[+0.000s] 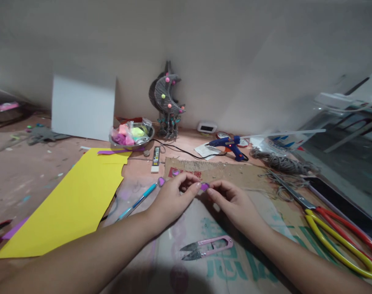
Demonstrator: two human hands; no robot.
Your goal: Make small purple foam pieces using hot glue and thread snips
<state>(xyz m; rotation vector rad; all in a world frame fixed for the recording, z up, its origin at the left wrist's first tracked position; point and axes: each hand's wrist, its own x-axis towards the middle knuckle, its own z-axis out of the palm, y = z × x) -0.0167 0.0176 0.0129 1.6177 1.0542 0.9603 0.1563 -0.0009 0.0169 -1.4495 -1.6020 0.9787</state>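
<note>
Between the fingertips of both hands is a small purple piece with a grey edge. My left hand pinches its left side, and my right hand pinches the right side. Two similar small purple pieces lie just beyond my left hand, one at the tip of a blue pen, the other on the cardboard. Below the hands, pink thread snips rest on a clear sheet over printed cardboard.
Yellow paper lies left, near a metal bowl of colored clay packets. A grey moon ornament stands at the wall. Right are a blue glue gun, grey yarn, large scissors and a phone.
</note>
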